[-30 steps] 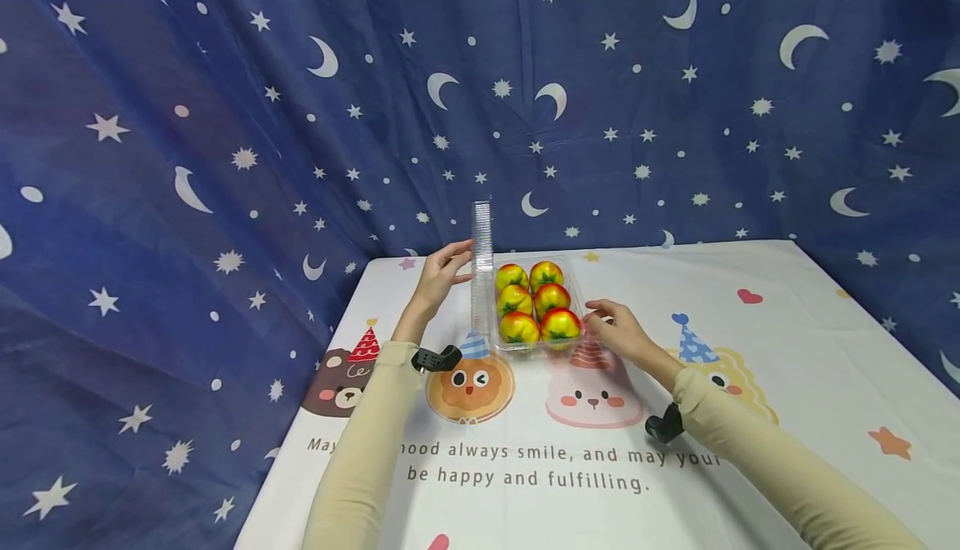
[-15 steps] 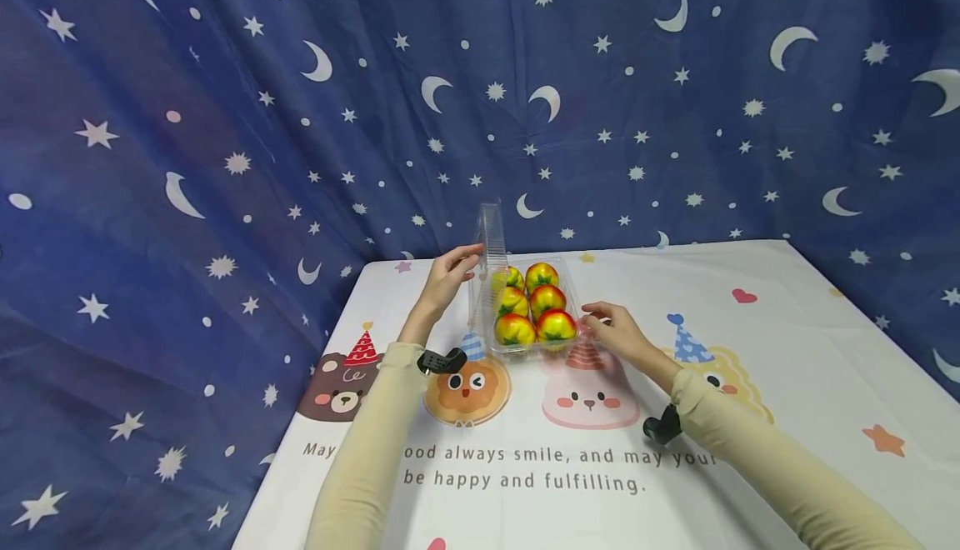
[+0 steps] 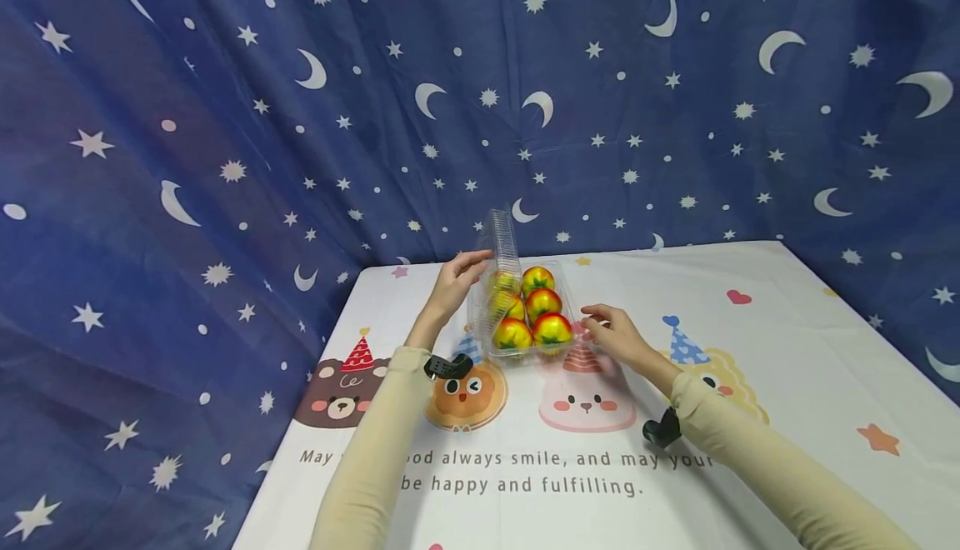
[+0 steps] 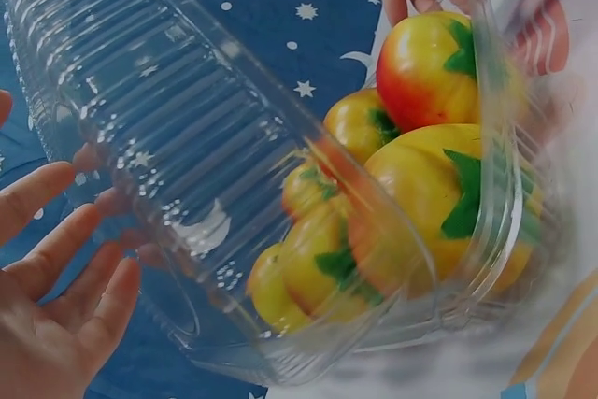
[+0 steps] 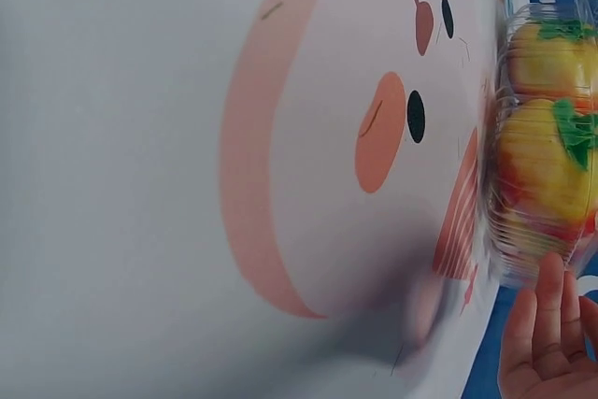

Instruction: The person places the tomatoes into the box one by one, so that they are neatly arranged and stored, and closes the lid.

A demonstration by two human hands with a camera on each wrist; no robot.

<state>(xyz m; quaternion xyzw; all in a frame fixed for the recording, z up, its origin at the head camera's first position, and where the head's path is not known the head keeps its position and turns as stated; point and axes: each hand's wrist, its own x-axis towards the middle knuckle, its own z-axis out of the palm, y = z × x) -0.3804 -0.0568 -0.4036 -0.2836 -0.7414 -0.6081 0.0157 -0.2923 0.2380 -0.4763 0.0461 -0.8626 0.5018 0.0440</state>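
A clear plastic clamshell box (image 5: pixel 512 248) sits on the table, holding several round yellow-and-red fruits (image 3: pixel 552 329) with green leafy tops, like persimmons. Its ribbed lid (image 4: pixel 187 128) is hinged on the left and stands tilted over the left row of fruits. My left hand (image 3: pixel 452 287) is at the lid's outer face, its spread fingers pressing against the plastic. On the opposite side, my right hand (image 3: pixel 617 335) has its fingertips at the box's right wall, the fingers extended in the right wrist view.
A white printed cloth (image 3: pixel 525 517) covers the table, with cartoon animals and lettering. Behind the table's far edge hangs a dark blue curtain (image 3: pixel 360 158) with moons and stars. Black bands (image 3: pixel 448 366) are on both wrists.
The lid has swung from nearly upright to the right, over the left fruits, with my left hand following it. The right hand stays beside the box. The head view has shifted slightly.
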